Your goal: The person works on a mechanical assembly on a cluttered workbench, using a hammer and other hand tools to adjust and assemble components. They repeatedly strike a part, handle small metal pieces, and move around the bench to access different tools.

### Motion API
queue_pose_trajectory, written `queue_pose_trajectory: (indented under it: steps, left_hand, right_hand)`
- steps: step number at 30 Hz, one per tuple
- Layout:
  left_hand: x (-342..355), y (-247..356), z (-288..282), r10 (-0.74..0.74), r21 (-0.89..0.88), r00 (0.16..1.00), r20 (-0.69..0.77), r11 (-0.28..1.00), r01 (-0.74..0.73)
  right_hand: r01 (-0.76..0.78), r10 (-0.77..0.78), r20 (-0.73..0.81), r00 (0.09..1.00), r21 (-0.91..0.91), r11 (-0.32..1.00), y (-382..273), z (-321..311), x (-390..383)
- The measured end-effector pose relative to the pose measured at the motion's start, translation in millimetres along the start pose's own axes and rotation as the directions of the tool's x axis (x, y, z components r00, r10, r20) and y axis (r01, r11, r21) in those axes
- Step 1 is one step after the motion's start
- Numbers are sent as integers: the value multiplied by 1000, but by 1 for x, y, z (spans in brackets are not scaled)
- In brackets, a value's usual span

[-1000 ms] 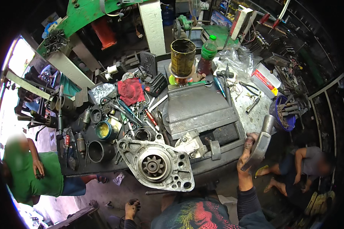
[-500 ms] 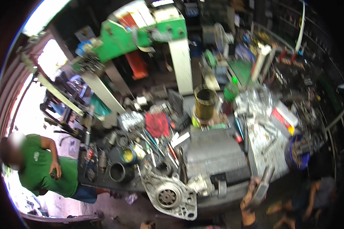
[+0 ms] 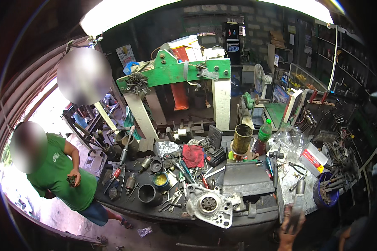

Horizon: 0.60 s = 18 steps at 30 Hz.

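A pale cast-metal housing with a flanged, hole-pierced face (image 3: pixel 220 209) sits at the near edge of the black desk (image 3: pixel 127 205). Right of the housing, the right hand (image 3: pixel 288 230) has its fingers curled around a grey steel hammer-like tool (image 3: pixel 299 190), well apart from it; the left hand is out of sight, its state untold. The work looks partway: a toothed metal gear (image 3: pixel 208 203) is seated inside the housing, while a dark hollow metal cylinder (image 3: pixel 156 199) left of it lies separate, so joining or sorting seems unfinished.
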State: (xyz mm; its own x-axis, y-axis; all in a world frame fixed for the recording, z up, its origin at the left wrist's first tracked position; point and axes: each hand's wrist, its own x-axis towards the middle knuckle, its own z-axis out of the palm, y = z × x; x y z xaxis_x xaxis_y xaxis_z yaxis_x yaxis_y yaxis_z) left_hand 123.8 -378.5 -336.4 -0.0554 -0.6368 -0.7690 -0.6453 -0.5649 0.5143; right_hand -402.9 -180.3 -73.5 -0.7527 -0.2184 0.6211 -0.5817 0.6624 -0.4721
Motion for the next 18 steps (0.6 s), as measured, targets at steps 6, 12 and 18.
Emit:
queue_pose_trajectory:
  steps: [6,12,18]
  left_hand:
    - [-17,-60,-52,135,74,990,-42,989,-132]
    - [25,-138,-137,5,-261,997,-74,965,-24]
    - [61,-200,-228,61,-440,968,-241,883,-166]
  right_hand:
    - [-594,65,774,630,426,682,-73,-106,-15]
    - [-679,-559,781,279,572,460,-200,-2,-130]
    - [24,-269,951,-153,276,961,-324,96,-268]
